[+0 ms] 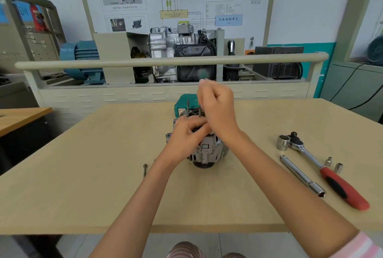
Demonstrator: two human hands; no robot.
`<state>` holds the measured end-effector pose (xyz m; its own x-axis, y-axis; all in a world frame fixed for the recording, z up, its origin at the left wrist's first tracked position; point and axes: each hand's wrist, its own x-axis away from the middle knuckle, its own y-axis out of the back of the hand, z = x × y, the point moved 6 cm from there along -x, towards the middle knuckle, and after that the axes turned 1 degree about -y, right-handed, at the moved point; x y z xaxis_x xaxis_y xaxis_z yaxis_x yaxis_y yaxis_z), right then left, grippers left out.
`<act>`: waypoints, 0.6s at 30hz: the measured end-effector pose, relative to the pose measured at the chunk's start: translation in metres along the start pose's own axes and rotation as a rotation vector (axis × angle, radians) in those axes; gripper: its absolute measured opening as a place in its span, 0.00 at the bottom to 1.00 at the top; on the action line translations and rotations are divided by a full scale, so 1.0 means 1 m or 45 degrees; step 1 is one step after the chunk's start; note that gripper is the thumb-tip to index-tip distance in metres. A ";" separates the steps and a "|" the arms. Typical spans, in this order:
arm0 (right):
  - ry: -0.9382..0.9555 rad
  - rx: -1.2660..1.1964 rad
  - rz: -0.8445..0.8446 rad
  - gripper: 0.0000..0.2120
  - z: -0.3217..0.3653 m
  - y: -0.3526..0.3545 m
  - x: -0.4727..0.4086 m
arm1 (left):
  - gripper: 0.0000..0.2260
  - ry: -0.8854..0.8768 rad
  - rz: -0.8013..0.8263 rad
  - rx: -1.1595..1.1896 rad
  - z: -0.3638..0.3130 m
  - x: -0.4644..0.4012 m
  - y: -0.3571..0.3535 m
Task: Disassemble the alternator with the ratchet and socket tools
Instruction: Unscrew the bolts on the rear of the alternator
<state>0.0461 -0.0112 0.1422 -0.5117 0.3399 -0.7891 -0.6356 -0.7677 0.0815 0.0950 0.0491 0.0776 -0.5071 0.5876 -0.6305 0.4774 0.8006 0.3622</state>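
Observation:
A silver alternator (207,152) stands upright in the middle of the wooden table (83,185), with long bolts sticking up from its top. My left hand (187,131) grips the upper left of its housing. My right hand (217,108) hovers above the top with curled fingers that seem to pinch something small; motion blur hides it. At the right lie a red-handled ratchet (323,166) with a large socket (283,142), and an extension bar (302,175) with a socket on its end.
A loose long bolt (144,169) lies left of the alternator. Two small sockets (333,164) stand by the ratchet handle. A teal box (184,103) sits behind the alternator. A training stand with a rail (165,60) runs along the far edge.

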 end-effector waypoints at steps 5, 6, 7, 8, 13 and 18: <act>0.159 1.383 -0.218 0.10 0.008 -0.002 0.016 | 0.08 0.086 -0.116 0.046 0.008 0.000 0.002; 0.154 1.315 -0.191 0.10 0.008 -0.003 0.015 | 0.07 0.070 -0.116 0.038 0.005 0.000 0.001; 0.161 1.157 -0.168 0.09 0.009 -0.003 0.013 | 0.07 0.059 -0.104 0.029 0.003 0.001 0.000; 0.165 0.952 -0.147 0.10 0.010 -0.003 0.010 | 0.08 0.058 -0.087 0.020 0.001 0.001 0.000; -0.222 -0.242 0.123 0.22 -0.010 -0.002 -0.011 | 0.17 0.006 0.022 -0.061 -0.003 0.001 -0.004; -0.263 -0.399 0.130 0.25 -0.015 -0.002 -0.011 | 0.15 -0.052 0.006 -0.033 0.000 0.000 -0.001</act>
<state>0.0616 -0.0209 0.1415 -0.6893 0.3307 -0.6446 -0.3839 -0.9213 -0.0620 0.0938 0.0482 0.0772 -0.4746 0.5868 -0.6561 0.4606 0.8007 0.3829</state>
